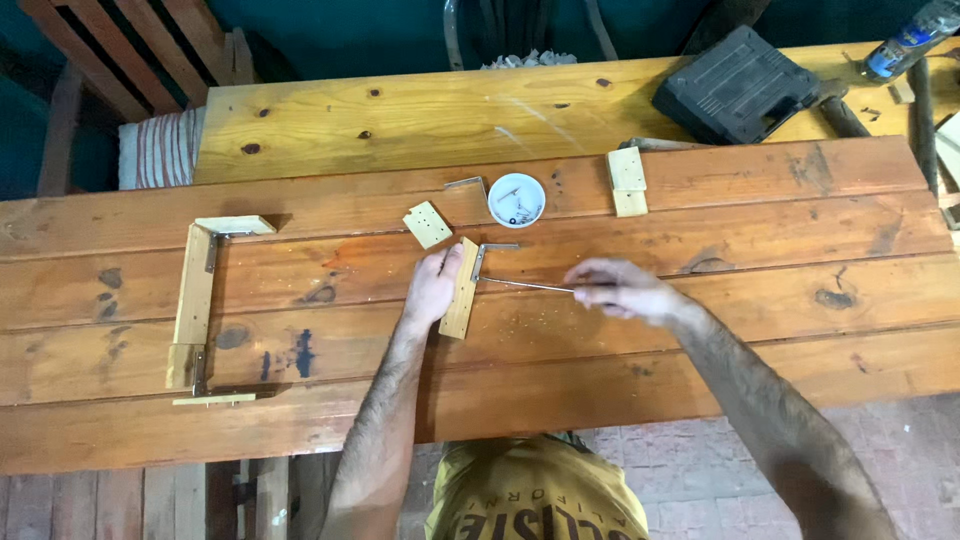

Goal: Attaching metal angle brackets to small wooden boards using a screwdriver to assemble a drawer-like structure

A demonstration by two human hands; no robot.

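Pale wood strip lies at frame centre on the workbench, pinned under our left hand, fingers flat along its left edge. Our right hand grips a screwdriver, tip at the metal bracket on the strip's upper end.

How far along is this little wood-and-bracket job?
One U-shaped wooden frame with metal corner brackets lies assembled at the left. In hand: the left hand steadies a wood strip with an angle bracket at its top, while the right hand works a thin screwdriver against it. Two loose wood pieces, a spare bracket and a dish of screws remain unused.
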